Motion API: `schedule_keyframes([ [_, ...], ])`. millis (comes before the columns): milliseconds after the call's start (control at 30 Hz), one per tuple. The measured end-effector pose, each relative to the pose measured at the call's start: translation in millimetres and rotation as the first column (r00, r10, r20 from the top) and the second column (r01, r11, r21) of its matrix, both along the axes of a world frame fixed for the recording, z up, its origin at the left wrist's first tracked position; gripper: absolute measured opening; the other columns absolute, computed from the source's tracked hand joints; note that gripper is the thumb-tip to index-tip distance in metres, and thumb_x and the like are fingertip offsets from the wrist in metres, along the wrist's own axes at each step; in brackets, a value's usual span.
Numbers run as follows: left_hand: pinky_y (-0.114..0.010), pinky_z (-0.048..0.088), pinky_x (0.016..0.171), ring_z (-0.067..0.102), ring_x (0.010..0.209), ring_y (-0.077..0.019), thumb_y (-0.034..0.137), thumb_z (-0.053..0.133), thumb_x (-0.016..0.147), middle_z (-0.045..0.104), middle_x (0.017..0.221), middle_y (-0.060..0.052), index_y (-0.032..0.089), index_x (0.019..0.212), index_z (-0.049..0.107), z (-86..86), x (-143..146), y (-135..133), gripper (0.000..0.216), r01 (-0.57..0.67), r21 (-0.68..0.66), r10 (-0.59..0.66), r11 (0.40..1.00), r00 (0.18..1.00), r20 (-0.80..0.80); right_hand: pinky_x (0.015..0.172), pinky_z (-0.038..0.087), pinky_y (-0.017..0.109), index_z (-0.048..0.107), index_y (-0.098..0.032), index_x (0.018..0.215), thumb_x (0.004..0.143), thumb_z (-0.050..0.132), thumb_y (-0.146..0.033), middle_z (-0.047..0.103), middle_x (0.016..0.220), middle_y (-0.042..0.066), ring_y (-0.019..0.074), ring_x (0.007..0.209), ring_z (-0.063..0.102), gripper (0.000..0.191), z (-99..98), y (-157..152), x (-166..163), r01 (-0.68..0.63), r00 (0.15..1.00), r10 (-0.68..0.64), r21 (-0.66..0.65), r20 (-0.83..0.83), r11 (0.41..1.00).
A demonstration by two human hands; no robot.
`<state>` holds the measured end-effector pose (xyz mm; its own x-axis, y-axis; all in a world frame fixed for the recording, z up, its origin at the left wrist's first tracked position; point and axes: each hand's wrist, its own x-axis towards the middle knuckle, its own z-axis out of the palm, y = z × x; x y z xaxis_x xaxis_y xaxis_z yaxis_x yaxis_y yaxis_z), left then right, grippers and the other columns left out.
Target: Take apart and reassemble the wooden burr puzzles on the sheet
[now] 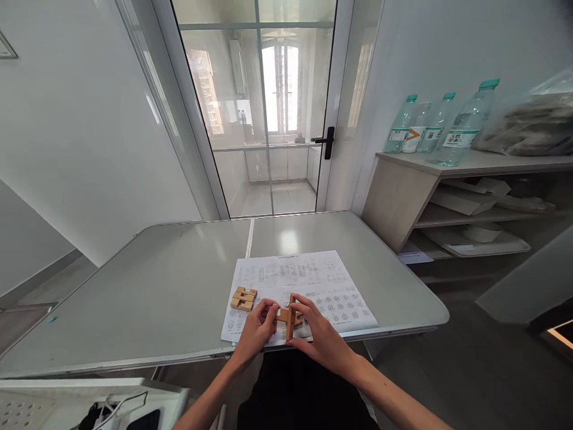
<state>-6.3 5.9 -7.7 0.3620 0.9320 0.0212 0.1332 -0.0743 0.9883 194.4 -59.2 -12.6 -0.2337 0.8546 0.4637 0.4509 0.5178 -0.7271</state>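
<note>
Over the printed sheet's near edge, a wooden bar is held between the right hand's thumb and fingers, its long axis pointing away from the person, crosswise to the wooden piece pinched by the left hand.

At two o'clock, a bottle bore an orange arrowhead; the sheet at six o'clock carried illegibly small print.

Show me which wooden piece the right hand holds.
The bar the right hand grips at both ends; the left hand pinches the crosswise piece, and the grouped pieces lie on the printed sheet.
</note>
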Motion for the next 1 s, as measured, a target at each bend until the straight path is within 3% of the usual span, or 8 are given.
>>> schedule_keyframes([
  [600,-0.025,0.040,0.059,0.052,0.060,-0.0145,0.056,0.058,0.096,0.056,0.067,0.003,0.019,0.095,0.063,7.7,-0.6,-4.5,0.038,0.003,0.104,0.014,0.995,0.986,-0.165,0.109,0.056,0.046,0.040,-0.031,0.140,0.080,0.084,-0.013,0.042,0.159,0.011,0.0293,0.141,0.052,0.076,-6.5,1.7,-0.8,0.010,0.998,-0.006,-0.066,0.065,0.998],
  [1000,-0.024,0.041,0.059,0.054,0.062,-0.0147,0.054,0.058,0.097,0.061,0.071,0.001,0.018,0.096,0.063,4.3,-2.5,-3.0,0.036,0.036,0.113,-0.017,0.993,0.986,-0.169,0.107,0.056,0.046,0.039,-0.032,0.141,0.080,0.082,-0.010,0.043,0.159,0.011,0.0298,0.145,0.049,0.078,-6.6,3.8,-7.0,0.013,0.998,-0.009,-0.061,0.065,0.998],
])
